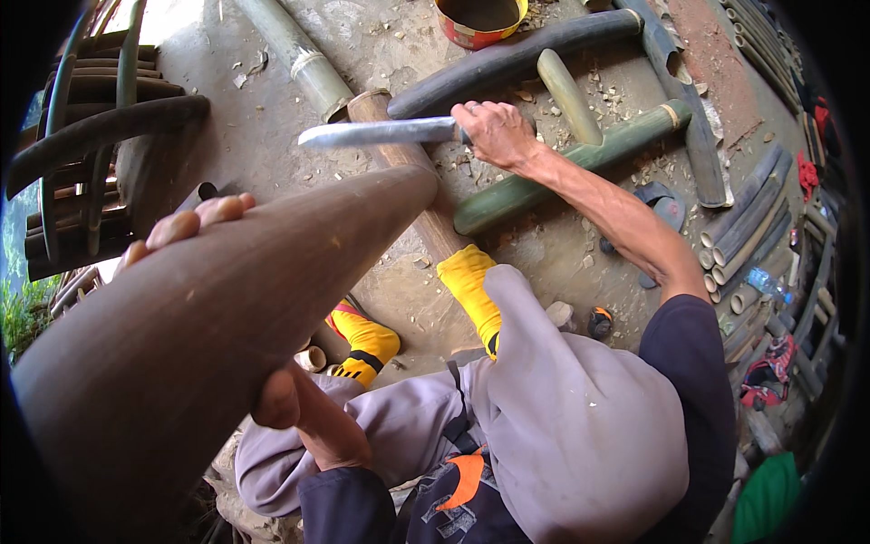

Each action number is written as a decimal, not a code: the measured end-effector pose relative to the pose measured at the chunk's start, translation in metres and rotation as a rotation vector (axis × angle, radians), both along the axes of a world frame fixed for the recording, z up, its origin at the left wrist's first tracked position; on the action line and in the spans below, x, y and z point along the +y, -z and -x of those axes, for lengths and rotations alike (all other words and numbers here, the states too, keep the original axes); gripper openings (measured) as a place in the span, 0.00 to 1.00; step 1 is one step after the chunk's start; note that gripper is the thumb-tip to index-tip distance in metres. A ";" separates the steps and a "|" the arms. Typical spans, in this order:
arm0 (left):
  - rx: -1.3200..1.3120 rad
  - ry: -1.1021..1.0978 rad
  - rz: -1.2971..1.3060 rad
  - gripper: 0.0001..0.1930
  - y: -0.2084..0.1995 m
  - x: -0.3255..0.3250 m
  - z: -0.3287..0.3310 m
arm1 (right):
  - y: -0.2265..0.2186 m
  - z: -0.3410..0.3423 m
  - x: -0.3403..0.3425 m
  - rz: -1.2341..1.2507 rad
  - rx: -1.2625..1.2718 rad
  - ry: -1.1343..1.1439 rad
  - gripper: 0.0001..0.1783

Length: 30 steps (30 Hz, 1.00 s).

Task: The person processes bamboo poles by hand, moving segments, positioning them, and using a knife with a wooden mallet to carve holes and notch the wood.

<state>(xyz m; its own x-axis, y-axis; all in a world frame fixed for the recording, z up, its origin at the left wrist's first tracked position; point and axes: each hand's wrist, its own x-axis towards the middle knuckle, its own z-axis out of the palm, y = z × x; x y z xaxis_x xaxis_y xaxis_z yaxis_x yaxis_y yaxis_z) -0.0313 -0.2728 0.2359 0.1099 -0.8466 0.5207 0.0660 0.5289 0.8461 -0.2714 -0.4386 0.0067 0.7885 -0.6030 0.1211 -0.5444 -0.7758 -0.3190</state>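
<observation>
A thick dark brown bamboo pole [263, 263] runs from the lower left up to the middle. My left hand is wrapped round it: its fingers [195, 220] show over the far side, and the thumb lies on the near side. The pole's far end meets or overlaps a brown bamboo log [408, 152] on the ground; I cannot tell whether they touch. My right hand [497, 134] is closed on the handle of a machete [376, 133]. The blade points left, above the log and beyond the pole's end, apart from the pole.
A green bamboo piece [571, 168] and a black curved pole [517, 62] lie ahead. A red and yellow bucket [480, 23] stands at the back. Bamboo is stacked at the left [109, 118] and the right [748, 222]. My foot in a yellow sock [469, 281] is against the log.
</observation>
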 end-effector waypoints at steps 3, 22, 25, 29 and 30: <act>-0.079 -0.106 -0.096 0.58 -0.009 0.012 -0.001 | 0.001 -0.005 0.005 0.099 0.035 -0.096 0.14; -0.040 -0.145 -0.165 0.65 -0.013 0.029 0.004 | 0.008 -0.011 0.014 -0.009 0.039 -0.066 0.13; 0.028 -0.135 -0.116 0.66 -0.009 0.025 0.005 | 0.009 -0.012 0.014 -0.008 0.047 -0.072 0.15; -0.011 -0.118 -0.131 0.65 -0.011 0.029 0.002 | 0.012 -0.003 0.011 -0.093 -0.037 -0.009 0.21; -0.013 -0.119 -0.136 0.65 -0.008 0.028 0.000 | 0.007 0.002 0.009 -0.150 -0.071 0.008 0.21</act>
<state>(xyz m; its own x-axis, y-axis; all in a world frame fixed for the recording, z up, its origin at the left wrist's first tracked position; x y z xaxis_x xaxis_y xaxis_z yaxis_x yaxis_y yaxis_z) -0.0312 -0.2447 0.2442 0.2074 -0.8908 0.4043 -0.0018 0.4129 0.9108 -0.2732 -0.4297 -0.0004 0.7760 -0.6251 0.0844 -0.5225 -0.7120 -0.4692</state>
